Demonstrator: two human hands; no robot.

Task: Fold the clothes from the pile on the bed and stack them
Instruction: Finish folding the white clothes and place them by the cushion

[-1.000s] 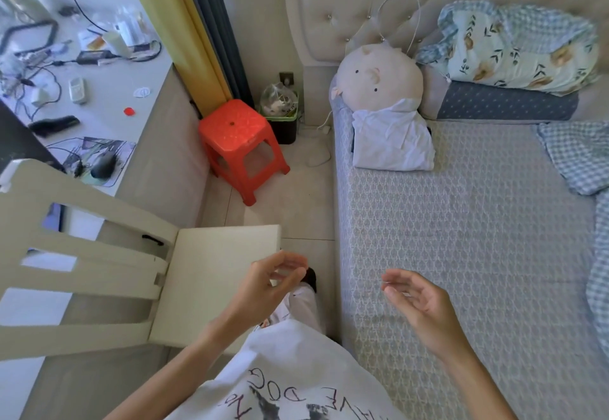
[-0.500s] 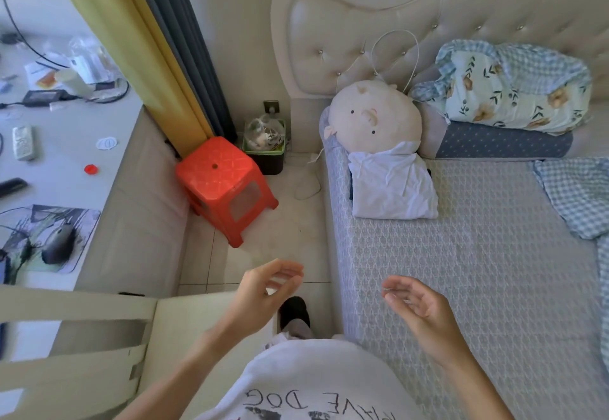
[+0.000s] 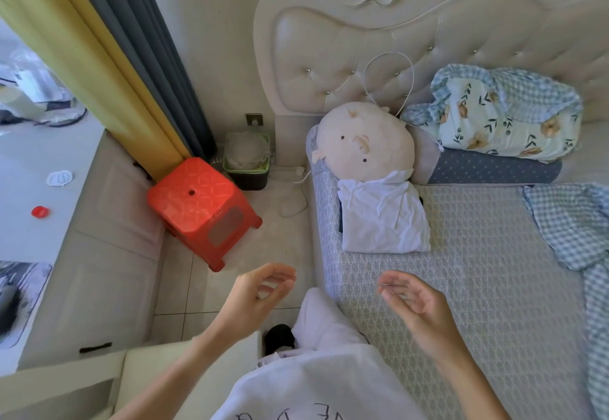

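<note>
Bed (image 3: pixel 461 288) fills the right half, grey patterned cover, padded headboard (image 3: pixel 428 40) behind it. View has swung up and right over the last second: the chair that filled the lower left before is now just a sliver at the bottom edge, and more headboard shows. So the person is turning from the desk side toward the bed.

Checked blanket (image 3: pixel 566 222) bunched at the right edge, floral pillow (image 3: pixel 501 116) on a dark blue one against the headboard. Round plush pig (image 3: pixel 365 143) at the bed's top left corner. Just below it, touching it, a folded white garment (image 3: pixel 382 218) lies flat on the cover, looks like the start of the stack, something dark under its left edge, can't tell what. No pile of unfolded clothes in view, probably out of frame.

Red stool (image 3: pixel 201 205) on the floor beside the bed, small bin (image 3: pixel 247 162) behind it by the curtain (image 3: pixel 108 57).

Left hand (image 3: pixel 253 297) hovers over the floor gap, fingers loosely curled, holding nothing. Right hand (image 3: pixel 418 304) hovers over the near bed edge, fingers relaxed and half spread, empty too. Both in much the same pose as a second ago, only the head moved.

Judgement: between garments, next item not yet picked up; hands need to go find the pile.
</note>
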